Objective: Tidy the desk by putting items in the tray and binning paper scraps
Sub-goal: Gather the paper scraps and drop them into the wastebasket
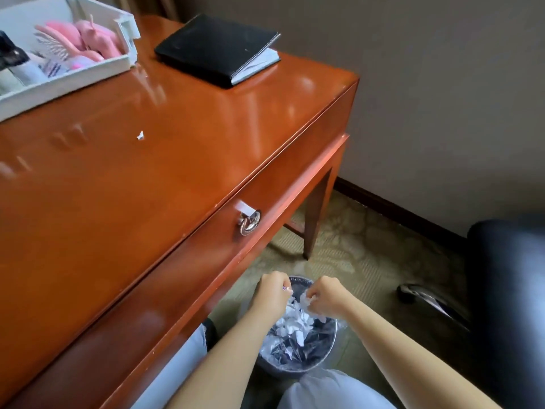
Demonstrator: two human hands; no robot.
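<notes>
Your right hand [326, 293] is curled shut around a clump of white paper scraps [303, 299], fingers bent in over the bin [298, 335] on the floor. Your left hand [272, 290] is pinched closed too — a small bit shows at its fingertips, though you cannot tell exactly what it is. Both hands hover just above the bin's rim, close together, almost touching across the gap. Below them the bin, lined with a clear bag, already holds a heap of torn white pieces over something dark. It stands on patterned carpet just beside the desk's front edge, between your knees and the desk leg [317, 214].

Up on the glossy wooden desk [147, 187], a single tiny white scrap [140, 136] lies alone on the bare top, well apart from everything else. A metal ring pull [249, 222] hangs on the drawer front below the edge.

Farther back, a closed black notebook [218, 48] rests flat near the right rear corner. At the rear left sits the white tray [73, 81] — inside it you can see a pink hairbrush [59, 39], another pink item, and a few bottles or tubes too blurred to name. Off to your right, a dark chair [507, 290] stands by the wall.
</notes>
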